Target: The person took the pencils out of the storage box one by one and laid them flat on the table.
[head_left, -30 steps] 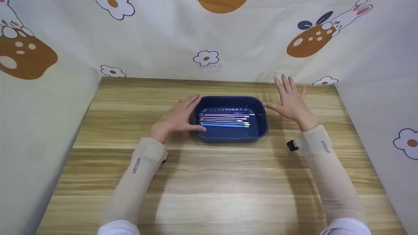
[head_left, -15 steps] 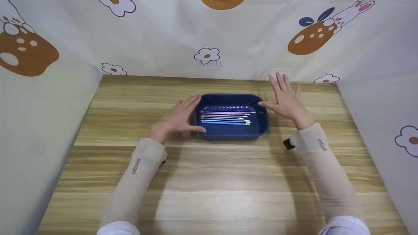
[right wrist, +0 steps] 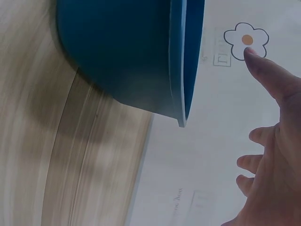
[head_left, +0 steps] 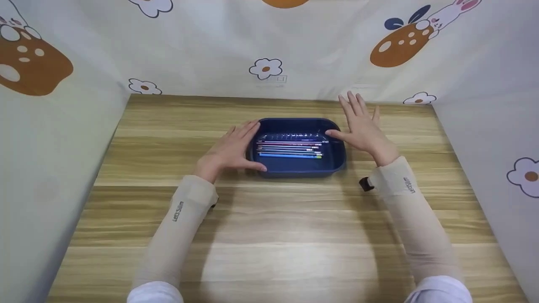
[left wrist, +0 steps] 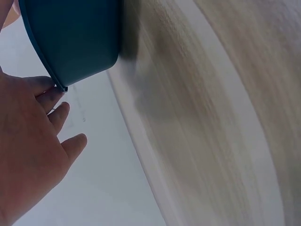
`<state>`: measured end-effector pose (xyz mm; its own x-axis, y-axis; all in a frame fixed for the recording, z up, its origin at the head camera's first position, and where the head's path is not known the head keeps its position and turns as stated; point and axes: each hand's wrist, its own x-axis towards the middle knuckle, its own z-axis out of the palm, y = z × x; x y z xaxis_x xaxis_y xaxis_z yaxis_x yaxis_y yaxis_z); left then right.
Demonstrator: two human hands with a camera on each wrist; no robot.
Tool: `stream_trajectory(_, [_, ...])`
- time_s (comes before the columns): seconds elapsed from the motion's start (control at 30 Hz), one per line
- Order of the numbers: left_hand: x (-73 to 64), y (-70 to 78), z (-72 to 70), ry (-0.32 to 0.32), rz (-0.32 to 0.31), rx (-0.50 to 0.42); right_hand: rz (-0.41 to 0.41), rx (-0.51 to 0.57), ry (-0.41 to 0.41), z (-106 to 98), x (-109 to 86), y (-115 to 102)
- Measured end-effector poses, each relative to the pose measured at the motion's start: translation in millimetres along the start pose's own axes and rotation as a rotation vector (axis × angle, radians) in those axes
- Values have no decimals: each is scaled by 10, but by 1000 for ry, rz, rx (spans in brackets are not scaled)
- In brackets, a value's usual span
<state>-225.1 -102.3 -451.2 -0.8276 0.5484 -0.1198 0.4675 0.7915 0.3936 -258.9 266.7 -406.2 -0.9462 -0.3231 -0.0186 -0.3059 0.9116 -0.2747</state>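
A dark blue plastic bin (head_left: 300, 173) stands on the table, with several pencils (head_left: 289, 150) lying side by side across its floor. At the bin's left end is my left hand (head_left: 229, 149), fingers extended along the rim and thumb reaching over the near left corner. The left wrist view shows those fingertips (left wrist: 51, 96) right at the bin's rim. My right hand (head_left: 363, 132) is spread wide at the right end, its thumb overlapping the far right corner in the head view. In the right wrist view that thumb (right wrist: 268, 75) stands apart from the rim, and nothing is held.
The wood-grain table (head_left: 290, 235) extends toward me and to both sides of the bin. White cloth walls (head_left: 202, 54) printed with flowers and rabbits enclose it at the back, left and right. Each wrist wears a beige sleeve (head_left: 389, 179) with a small dark device.
My right hand has moved left, bringing its thumb over the bin's right corner. The left hand stays at the left rim. The whole head view has shifted slightly.
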Motion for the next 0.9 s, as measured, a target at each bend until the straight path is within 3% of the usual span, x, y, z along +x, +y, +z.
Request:
stream_trajectory(0.43, [17,3,-13,-12,-13,33,-27,61,-11,47,14,-68])
stream_trajectory(0.9, [29,-25,-22,-12,9,64,-140,120,18,150,-20,-191])
